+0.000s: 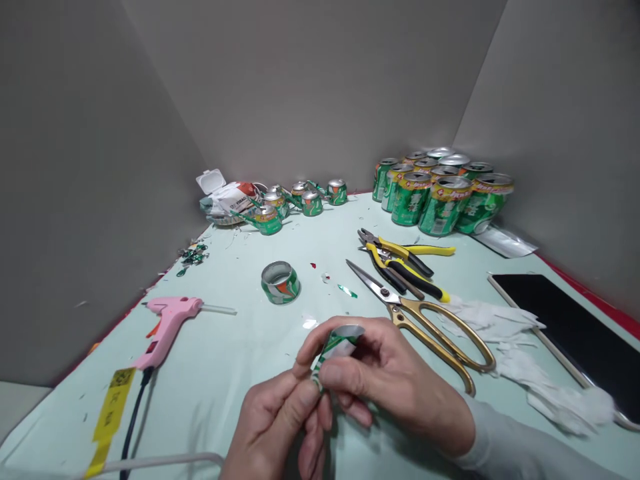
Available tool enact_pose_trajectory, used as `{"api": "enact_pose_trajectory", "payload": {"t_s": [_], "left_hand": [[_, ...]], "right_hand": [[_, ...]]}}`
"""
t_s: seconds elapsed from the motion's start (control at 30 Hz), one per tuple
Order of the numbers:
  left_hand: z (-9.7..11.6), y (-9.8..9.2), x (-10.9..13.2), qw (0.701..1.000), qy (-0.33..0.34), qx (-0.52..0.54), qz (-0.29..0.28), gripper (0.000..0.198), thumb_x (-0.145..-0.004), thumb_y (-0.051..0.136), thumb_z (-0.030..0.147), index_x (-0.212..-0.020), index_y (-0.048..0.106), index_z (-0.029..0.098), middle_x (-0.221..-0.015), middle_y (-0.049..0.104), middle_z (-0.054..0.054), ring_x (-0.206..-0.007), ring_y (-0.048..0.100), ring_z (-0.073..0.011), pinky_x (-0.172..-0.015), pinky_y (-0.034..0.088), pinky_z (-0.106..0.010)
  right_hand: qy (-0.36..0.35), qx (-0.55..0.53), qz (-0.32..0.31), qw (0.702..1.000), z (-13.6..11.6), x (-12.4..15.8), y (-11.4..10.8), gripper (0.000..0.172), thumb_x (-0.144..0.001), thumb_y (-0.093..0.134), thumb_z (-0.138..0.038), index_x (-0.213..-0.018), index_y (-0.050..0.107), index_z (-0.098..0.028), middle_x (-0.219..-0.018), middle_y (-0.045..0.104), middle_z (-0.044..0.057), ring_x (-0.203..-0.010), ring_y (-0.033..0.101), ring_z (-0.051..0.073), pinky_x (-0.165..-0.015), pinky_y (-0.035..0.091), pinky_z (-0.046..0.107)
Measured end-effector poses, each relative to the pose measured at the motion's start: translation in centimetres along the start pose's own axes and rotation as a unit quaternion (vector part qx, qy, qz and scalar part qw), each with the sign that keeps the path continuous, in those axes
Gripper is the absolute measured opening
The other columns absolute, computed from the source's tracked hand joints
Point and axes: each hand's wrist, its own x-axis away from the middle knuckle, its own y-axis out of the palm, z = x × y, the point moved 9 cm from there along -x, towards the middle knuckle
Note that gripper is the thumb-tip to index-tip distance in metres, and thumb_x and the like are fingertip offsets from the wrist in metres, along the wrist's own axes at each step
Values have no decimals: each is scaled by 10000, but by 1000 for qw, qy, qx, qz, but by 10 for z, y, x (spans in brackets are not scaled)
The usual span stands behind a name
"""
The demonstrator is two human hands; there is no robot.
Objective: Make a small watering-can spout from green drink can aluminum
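The left hand (280, 420) and right hand (395, 383) pinched a tin strip (341, 339) beside the scissors (431, 327); its sharp edge could cut a finger

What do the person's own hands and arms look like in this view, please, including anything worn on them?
Both the left hand and the right hand are bare, with no gloves, rings or watch in view. The nails look short and unpainted. The right arm wears a light grey long sleeve that ends at the wrist. The left arm is cut off by the bottom edge, so no sleeve shows there.
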Motion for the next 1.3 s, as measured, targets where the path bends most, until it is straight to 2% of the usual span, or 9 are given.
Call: {"api": "enact_pose_trajectory", "payload": {"t_s": [0.3, 0.5, 0.63, 0.7, 0.8, 0.9, 1.0, 1.17, 1.3], "left_hand": [[8, 1, -6, 985, 97, 114, -82, 435, -868, 575, 547, -946, 703, 138, -671, 679, -91, -570, 643, -202, -464, 445, -246], [18, -19, 1, 992, 107, 50, 47, 210, -875, 644, 370, -868, 670, 162, -667, 655, -41, -589, 587, -156, -522, 443, -239], [29, -31, 7, 987, 134, -22, 88, 248, -842, 675, 393, -751, 671, 162, -583, 595, 5, -529, 529, -117, -514, 419, -215], [27, -38, 6, 989, 108, -49, 92, 278, -828, 680, 419, -727, 657, 160, -548, 563, 25, -493, 493, -102, -486, 390, -205], [22, -47, 3, 990, 64, -97, 79, 302, -839, 649, 438, -721, 618, 162, -536, 515, 47, -480, 447, -90, -478, 346, -202], [19, -46, -2, 981, 46, -182, 41, 319, -896, 559, 433, -711, 578, 174, -543, 484, 52, -496, 426, -100, -496, 329, -221], [21, -45, -4, 935, 92, -339, 41, 338, -961, 458, 375, -713, 586, 184, -603, 527, 17, -577, 481, -141, -565, 373, -265], [46, -28, 29, 723, 411, -541, 125, 293, -902, 480, 36, -1087, 654, 183, -1052, 605, -105, -971, 526, -227, -784, 455, -325], [27, -14, 34, 697, 453, -555, 27, 465, -881, 440, -47, -1299, 535, 134, -1074, 630, -123, -1000, 509, -228, -843, 490, -342]], "right_hand": [[-60, -16, 74, 995, -11, 3, -16, 230, -894, 633, -344, -811, 666, -133, -621, 592, -22, -422, 458, 30, -430, 350, 156], [-33, -1, 36, 999, -5, 0, -6, 118, -869, 653, -267, -870, 672, -150, -554, 588, -44, -456, 517, 50, -478, 430, 152], [-8, 74, 47, 996, 0, 2, -6, 365, -831, 672, -234, -1183, 577, -262, -1034, 705, 26, -567, 598, 84, -503, 510, 210], [-68, 233, 68, 968, -13, 6, -8, 489, -806, 704, -188, -1254, 534, -282, -1183, 669, 43, -764, 651, 142, -648, 547, 274], [-213, 476, 38, 852, -32, 18, 9, 319, -844, 691, -148, -1145, 616, -222, -1141, 672, 61, -1001, 592, 215, -847, 478, 354], [-239, 597, -25, 766, -16, 21, 23, 124, -918, 589, -136, -1011, 657, -183, -971, 679, 60, -884, 562, 215, -774, 436, 374], [-211, 648, -37, 731, 4, 17, 24, 136, -932, 544, -114, -966, 662, -173, -846, 661, 42, -796, 536, 206, -746, 409, 381], [-185, 642, 30, 744, 14, 13, 16, 99, -890, 609, -90, -882, 667, -170, -888, 636, 45, -821, 520, 200, -739, 400, 353], [-189, 658, 48, 727, 15, 13, 19, 147, -847, 631, -34, -776, 630, -162, -796, 585, 28, -767, 482, 189, -681, 381, 328]]}}
